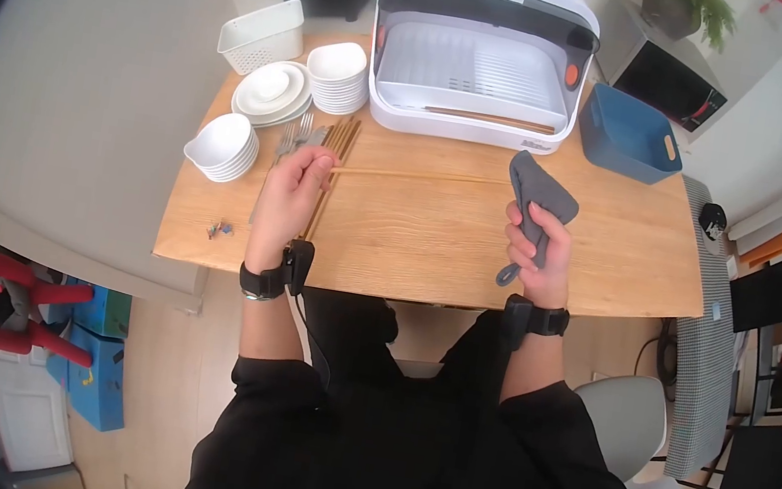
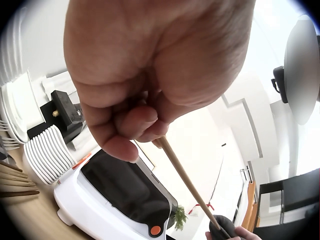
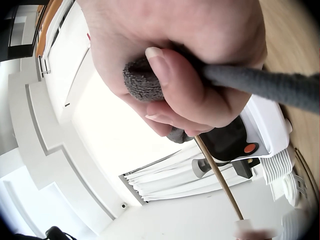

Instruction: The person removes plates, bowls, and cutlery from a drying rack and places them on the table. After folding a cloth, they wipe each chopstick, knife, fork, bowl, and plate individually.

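A wooden chopstick (image 1: 421, 177) stretches sideways over the table between the two hands. Its left end is pinched by the fingertips of my left hand (image 1: 290, 194), and the left wrist view shows the chopstick (image 2: 181, 172) running away from those fingers. My right hand (image 1: 546, 250) grips a folded grey cloth (image 1: 544, 199) around the far end, which is hidden inside it. In the right wrist view the thumb presses over the cloth (image 3: 142, 82) while its loop hangs out. Several more chopsticks (image 1: 324, 204) lie beside the left hand, close to forks (image 1: 296, 132).
A white dish box (image 1: 468, 133) with its dark lid raised stands at the back, chopsticks (image 1: 491, 118) inside. White bowls (image 1: 337, 75), plates (image 1: 267, 94) and a white basket (image 1: 262, 35) are at left. A blue bin (image 1: 619, 137) stands right. Small colourful bits (image 1: 220, 230) lie near the front-left edge.
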`<state>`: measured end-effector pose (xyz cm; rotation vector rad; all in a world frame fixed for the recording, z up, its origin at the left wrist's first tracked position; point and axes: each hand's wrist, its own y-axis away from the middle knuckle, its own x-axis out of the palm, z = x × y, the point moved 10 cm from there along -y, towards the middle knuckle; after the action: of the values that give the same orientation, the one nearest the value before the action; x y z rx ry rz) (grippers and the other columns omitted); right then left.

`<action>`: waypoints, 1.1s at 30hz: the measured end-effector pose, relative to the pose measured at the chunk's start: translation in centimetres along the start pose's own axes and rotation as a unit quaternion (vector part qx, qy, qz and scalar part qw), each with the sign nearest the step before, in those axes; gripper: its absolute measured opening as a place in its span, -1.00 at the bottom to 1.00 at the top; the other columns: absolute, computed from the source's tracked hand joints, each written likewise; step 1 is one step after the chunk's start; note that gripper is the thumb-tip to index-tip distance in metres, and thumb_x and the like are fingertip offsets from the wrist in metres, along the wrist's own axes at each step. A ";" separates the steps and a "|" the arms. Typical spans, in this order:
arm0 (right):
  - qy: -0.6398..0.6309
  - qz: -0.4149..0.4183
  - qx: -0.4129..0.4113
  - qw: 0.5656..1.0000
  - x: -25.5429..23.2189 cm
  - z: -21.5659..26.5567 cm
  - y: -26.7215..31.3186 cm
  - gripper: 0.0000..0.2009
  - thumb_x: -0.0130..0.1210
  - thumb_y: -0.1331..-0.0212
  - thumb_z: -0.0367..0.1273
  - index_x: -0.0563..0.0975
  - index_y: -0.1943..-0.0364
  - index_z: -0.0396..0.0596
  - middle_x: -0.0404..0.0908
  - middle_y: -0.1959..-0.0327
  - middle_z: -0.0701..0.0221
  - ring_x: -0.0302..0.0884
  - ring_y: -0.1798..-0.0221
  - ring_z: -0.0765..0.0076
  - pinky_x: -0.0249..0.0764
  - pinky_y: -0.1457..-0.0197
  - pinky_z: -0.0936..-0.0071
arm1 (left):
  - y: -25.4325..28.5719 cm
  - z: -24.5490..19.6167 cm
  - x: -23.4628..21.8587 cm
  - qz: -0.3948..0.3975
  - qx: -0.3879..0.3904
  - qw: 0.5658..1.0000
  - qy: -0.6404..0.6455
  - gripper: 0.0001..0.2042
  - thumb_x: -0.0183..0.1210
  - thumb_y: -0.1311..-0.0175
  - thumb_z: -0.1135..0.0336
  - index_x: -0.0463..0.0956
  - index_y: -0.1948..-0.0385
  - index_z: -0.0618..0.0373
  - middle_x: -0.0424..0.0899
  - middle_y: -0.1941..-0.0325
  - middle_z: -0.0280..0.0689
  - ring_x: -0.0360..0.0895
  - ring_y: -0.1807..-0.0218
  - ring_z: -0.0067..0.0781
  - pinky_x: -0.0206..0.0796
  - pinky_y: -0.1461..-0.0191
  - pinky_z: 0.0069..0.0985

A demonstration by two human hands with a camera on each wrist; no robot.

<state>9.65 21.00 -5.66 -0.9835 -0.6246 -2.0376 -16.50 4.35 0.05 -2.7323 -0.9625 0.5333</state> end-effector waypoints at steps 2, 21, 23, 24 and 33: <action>0.002 0.002 -0.003 1.000 0.2 0.0 0.1 -0.79 -0.08 -0.36 -0.34 0.32 0.32 -0.24 0.33 0.42 0.41 0.13 0.68 0.68 0.02 0.80 0.71 | 0.0 0.3 0.0 -0.003 0.007 1.000 0.000 -0.81 0.03 -0.43 0.32 0.54 0.26 0.26 0.46 0.53 -0.43 0.39 0.41 -0.64 0.24 0.29 -0.64; 0.127 -0.014 0.071 0.989 0.6 -0.8 1.7 -0.75 -0.05 -0.34 -0.29 0.35 0.43 -0.17 0.18 0.76 0.53 -0.03 0.83 0.71 -0.17 0.86 0.71 | -0.2 -0.1 0.7 -0.034 -0.001 0.998 0.045 -0.82 0.01 -0.44 0.34 0.54 0.21 0.25 0.52 0.49 -0.41 0.48 0.39 -0.64 0.26 0.28 -0.67; 0.148 0.007 0.099 0.984 1.1 -1.8 1.6 -0.75 -0.03 -0.33 -0.30 0.36 0.44 -0.17 0.19 0.76 0.52 -0.02 0.83 0.71 -0.20 0.87 0.71 | -0.2 0.1 1.6 -0.032 -0.001 0.998 0.059 -0.82 0.01 -0.45 0.33 0.54 0.21 0.25 0.53 0.48 -0.41 0.49 0.40 -0.64 0.28 0.28 -0.67; 0.149 0.006 0.098 0.984 1.4 -2.4 1.4 -0.76 -0.03 -0.32 -0.30 0.36 0.43 -0.17 0.19 0.76 0.51 -0.01 0.83 0.71 -0.18 0.86 0.72 | -0.3 0.3 2.4 -0.030 -0.001 0.997 0.074 -0.81 0.01 -0.45 0.33 0.54 0.21 0.25 0.54 0.48 -0.41 0.50 0.40 -0.64 0.29 0.29 -0.66; 0.214 -0.009 0.071 0.974 2.3 -5.4 -1.1 -0.91 0.13 -0.19 -0.41 0.48 0.32 -0.12 0.41 0.60 0.43 0.15 0.79 0.65 0.00 0.76 0.65 | 0.0 -1.7 10.8 -0.018 0.020 0.998 0.056 -0.83 0.10 -0.39 0.30 0.51 0.21 0.23 0.61 0.40 -0.26 0.57 0.39 -0.44 0.37 0.29 -0.55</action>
<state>5.56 16.87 -7.07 -0.4331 -0.5359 -2.0983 -7.99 11.11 -1.31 -2.6719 -0.9611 0.3857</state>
